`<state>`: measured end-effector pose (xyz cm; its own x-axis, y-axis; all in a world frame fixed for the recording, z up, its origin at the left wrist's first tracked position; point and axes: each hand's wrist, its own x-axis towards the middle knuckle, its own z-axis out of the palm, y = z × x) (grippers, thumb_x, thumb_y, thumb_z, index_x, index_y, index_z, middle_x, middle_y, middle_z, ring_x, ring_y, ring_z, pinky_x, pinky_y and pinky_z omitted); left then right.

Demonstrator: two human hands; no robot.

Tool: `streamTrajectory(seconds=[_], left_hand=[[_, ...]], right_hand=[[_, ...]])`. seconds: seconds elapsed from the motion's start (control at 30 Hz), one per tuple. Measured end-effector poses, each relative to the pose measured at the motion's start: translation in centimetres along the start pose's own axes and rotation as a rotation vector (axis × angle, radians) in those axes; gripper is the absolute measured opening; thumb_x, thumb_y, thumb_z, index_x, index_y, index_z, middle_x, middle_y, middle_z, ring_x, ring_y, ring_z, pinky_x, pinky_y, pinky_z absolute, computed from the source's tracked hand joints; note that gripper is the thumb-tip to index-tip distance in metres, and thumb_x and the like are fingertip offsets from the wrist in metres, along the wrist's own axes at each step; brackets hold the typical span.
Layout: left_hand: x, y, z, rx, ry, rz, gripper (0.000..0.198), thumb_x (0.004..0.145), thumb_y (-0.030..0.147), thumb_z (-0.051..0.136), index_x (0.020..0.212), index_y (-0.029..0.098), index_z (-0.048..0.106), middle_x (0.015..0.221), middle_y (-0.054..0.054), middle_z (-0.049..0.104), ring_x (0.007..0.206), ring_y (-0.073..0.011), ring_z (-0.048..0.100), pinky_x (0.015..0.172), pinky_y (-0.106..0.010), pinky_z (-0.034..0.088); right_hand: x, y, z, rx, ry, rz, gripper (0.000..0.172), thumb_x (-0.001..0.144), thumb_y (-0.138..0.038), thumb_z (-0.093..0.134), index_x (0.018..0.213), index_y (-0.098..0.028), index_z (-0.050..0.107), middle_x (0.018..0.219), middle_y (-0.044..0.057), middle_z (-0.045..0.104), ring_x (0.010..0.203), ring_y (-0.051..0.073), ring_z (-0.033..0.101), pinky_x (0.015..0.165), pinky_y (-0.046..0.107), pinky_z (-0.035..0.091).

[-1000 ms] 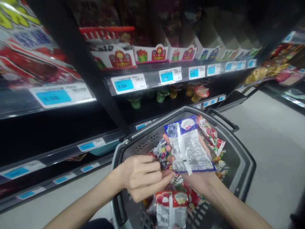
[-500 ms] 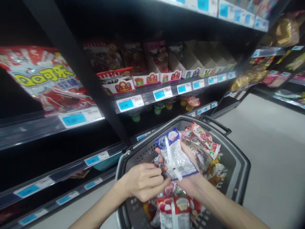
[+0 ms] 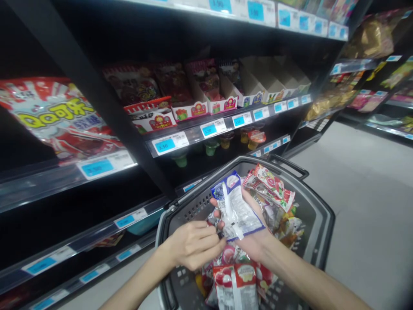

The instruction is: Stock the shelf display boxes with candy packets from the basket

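Observation:
A small blue-edged candy packet [image 3: 243, 211] with a blueberry picture lies back side up in my right hand [image 3: 254, 243]. The palm is beneath it, and my right fingertips curl up past its left edge. My left hand [image 3: 196, 243] is closed beside the packet's lower left corner, knuckles up; whatever its fingers pinch is hidden. Both hands are over a grey shopping basket [image 3: 322, 232]. Inside it are several candy packets, among them a red-and-white one [image 3: 235, 280] in front and another red-and-white packet [image 3: 275, 185] toward the back.
Dark shelving [image 3: 142, 172] runs along the left and ahead, close to the basket. It bears candy boxes [image 3: 190, 110], a large red-and-white bag [image 3: 61, 120] and jelly cups [image 3: 212, 147]. Grey floor [image 3: 364, 185] stretches to the right, with more stocked shelves [image 3: 371, 64] beyond.
The view has shifted slightly, so the shelves and basket sit a little further left. My hands and the blueberry packet keep nearly the same pose.

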<state>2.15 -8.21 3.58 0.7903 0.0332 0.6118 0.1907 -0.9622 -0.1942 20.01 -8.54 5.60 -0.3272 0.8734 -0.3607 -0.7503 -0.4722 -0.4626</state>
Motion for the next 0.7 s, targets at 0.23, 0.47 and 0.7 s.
streamTrajectory(seconds=[0.23,0.47,0.7], left_hand=[[-0.7,-0.2,0.9,0.065,0.128,-0.065,0.009,0.079,0.007,0.059,0.073,0.014,0.06,0.055,0.003,0.045,0.051,-0.0118,0.037,0.05,-0.033,0.019],[-0.5,-0.2,0.6,0.085,0.153,-0.246,0.022,0.072,0.004,0.06,0.061,0.02,0.049,0.052,0.004,0.037,0.053,-0.014,0.028,0.052,-0.036,0.016],[-0.5,-0.4,1.0,0.077,0.05,-0.333,0.025,0.078,0.007,0.058,0.06,0.02,0.046,0.056,0.003,0.04,0.055,-0.0136,0.032,0.053,-0.034,0.024]], right_hand=[[-0.5,0.1,0.8,0.063,0.138,0.026,0.038,0.078,-0.056,0.076,0.09,-0.02,0.072,0.089,0.005,0.076,0.076,0.021,0.068,0.07,0.033,0.051],[-0.3,0.1,0.6,-0.029,0.177,-0.054,0.029,0.08,-0.046,0.08,0.092,-0.022,0.071,0.087,0.001,0.073,0.08,0.017,0.062,0.074,0.03,0.048],[0.1,0.1,-0.3,-0.116,0.148,-0.084,0.029,0.084,-0.05,0.075,0.097,-0.024,0.071,0.096,0.002,0.074,0.087,0.02,0.062,0.075,0.032,0.046]])
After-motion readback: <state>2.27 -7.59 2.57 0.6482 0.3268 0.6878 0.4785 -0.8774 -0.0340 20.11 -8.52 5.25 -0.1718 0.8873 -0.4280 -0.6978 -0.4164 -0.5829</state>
